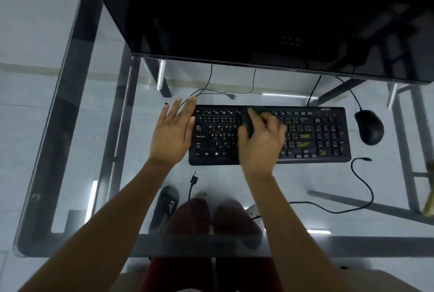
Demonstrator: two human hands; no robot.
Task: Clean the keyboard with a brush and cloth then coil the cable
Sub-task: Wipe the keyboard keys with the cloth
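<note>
A black keyboard [314, 136] lies on a glass desk [70, 127], with yellowish smudges on keys at its right side. My right hand [260, 141] rests on the keyboard's middle, closed on a dark cloth [249, 120] pressed against the keys. My left hand [173, 129] lies flat with fingers spread at the keyboard's left end. A black cable [361, 188] curls across the glass in front of the keyboard and ends in a USB plug [194, 177]. No brush shows.
A black mouse [370, 127] sits right of the keyboard. A large dark monitor [258, 9] fills the back. Thin cables [211, 89] trail behind the keyboard. Through the glass I see my knees, a black sandal [164, 207] and the desk's metal frame.
</note>
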